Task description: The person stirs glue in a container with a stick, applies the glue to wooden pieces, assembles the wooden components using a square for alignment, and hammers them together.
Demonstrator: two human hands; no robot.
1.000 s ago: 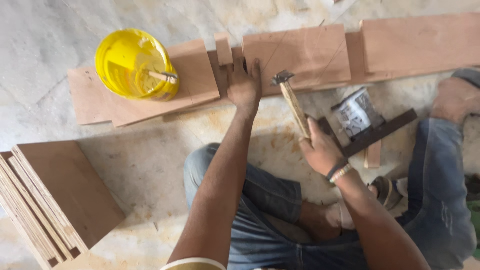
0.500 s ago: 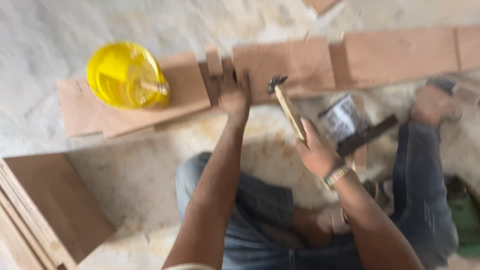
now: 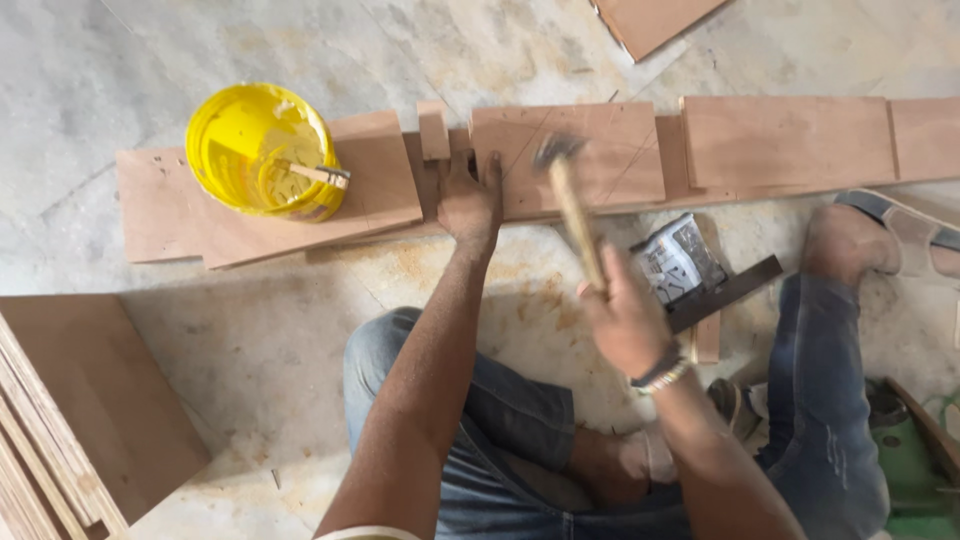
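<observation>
The right hand (image 3: 625, 325) grips a wooden-handled hammer (image 3: 572, 205) raised over the flat brown plywood panel (image 3: 580, 160) on the floor, where the left hand (image 3: 470, 200) presses with fingers spread, so a stray blow could strike those fingers.

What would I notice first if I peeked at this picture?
Probably the bright yellow bucket with a brush in it, sitting on a plywood board at the upper left. Next, the hammer in the right hand, blurred above the middle board, while the left hand presses on that board's edge.
</observation>
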